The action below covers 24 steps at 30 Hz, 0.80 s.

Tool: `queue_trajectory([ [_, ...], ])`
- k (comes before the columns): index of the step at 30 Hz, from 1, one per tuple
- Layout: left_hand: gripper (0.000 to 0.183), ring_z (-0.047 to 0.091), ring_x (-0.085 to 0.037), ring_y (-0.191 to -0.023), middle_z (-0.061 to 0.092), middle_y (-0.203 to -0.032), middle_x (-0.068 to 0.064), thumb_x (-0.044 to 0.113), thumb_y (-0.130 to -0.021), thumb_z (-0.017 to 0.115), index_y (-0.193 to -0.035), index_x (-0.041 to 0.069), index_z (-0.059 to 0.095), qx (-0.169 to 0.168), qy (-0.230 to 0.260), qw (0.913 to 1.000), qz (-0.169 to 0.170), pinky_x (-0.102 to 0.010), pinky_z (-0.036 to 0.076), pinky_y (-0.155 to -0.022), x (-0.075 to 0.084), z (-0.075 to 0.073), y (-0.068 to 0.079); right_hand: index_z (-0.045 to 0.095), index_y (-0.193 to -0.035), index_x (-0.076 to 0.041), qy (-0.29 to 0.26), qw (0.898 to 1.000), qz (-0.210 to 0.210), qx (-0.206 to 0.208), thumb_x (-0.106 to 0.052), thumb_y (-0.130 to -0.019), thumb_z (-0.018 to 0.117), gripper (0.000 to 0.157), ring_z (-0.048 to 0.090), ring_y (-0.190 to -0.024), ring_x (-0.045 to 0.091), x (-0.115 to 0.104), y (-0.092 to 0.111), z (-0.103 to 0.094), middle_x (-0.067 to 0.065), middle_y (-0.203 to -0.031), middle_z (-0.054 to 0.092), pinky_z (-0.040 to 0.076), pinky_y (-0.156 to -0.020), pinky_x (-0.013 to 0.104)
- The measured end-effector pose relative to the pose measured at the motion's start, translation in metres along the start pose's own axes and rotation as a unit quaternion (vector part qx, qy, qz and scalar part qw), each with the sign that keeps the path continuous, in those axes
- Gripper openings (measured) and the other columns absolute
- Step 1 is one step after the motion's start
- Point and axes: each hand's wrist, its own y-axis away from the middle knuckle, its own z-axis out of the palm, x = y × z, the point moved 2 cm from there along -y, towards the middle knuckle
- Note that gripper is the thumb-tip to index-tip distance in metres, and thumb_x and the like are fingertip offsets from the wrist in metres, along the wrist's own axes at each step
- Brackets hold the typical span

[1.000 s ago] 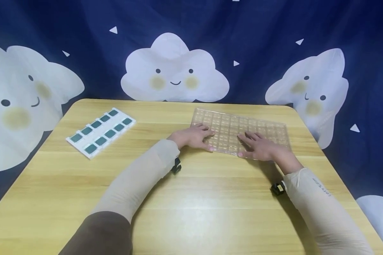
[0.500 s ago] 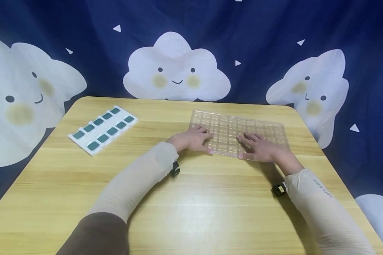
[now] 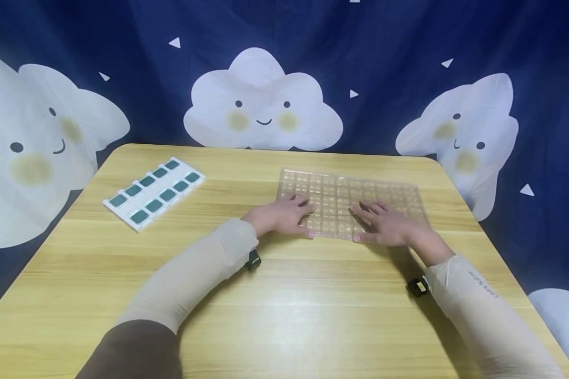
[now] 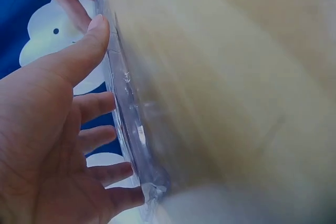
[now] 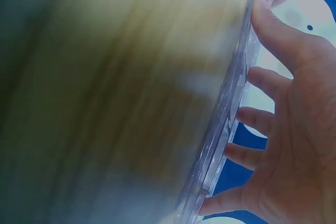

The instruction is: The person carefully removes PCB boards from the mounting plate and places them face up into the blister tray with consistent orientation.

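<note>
A clear, flat plastic box [image 3: 332,197] divided into a grid of small compartments lies on the table, toward the back right. On its near left part rests my left hand [image 3: 289,214], fingers spread and thumb at the near edge. My right hand [image 3: 385,225] lies farther along the same box, also with spread fingers, its thumb at the near edge. In the left wrist view, the fingertips touch the top of the box, close to its side wall [image 4: 128,95]. The right wrist view shows straight, separated fingers [image 5: 257,120] against the box. Neither hand curls round it.
A white panel [image 3: 157,187] with two rows of dark green squares lies slantwise at the table's back left. Behind the wooden table [image 3: 284,316] hangs a dark blue curtain [image 3: 374,42] printed with smiling clouds and small triangles.
Both hands have slid the clear box a little toward the person and slightly left, their fingers staying on it. The head view has shifted slightly. The white panel stays on the table.
</note>
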Motion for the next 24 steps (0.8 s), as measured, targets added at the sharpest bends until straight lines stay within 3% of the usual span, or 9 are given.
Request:
queue_trajectory([
  [8, 0.088, 0.003, -0.045, -0.145, 0.004, -0.163, -0.005, 0.071, -0.091, 0.039, -0.158, 0.021, 0.013, -0.024, -0.004, 0.9996, -0.011, -0.058, 0.012, -0.116, 0.007, 0.004, 0.012, 0.023, -0.157, -0.018, -0.004, 1.000, -0.012, 0.009, -0.066, -0.091, 0.050, 0.086, 0.011, -0.140, 0.054, -0.007, 0.006, 0.002, 0.020, -0.160, 0.014, 0.016, -0.106, 0.074],
  [24, 0.089, 0.008, -0.047, -0.144, 0.007, -0.163, -0.008, 0.069, -0.092, 0.040, -0.158, 0.015, 0.014, -0.028, -0.025, 0.9991, -0.021, -0.055, 0.010, -0.117, 0.025, 0.011, 0.030, 0.028, -0.155, -0.015, 0.004, 0.999, -0.040, 0.019, -0.063, -0.091, 0.053, 0.084, 0.012, -0.140, 0.053, -0.016, 0.017, 0.005, 0.022, -0.158, 0.020, 0.016, -0.108, 0.072],
])
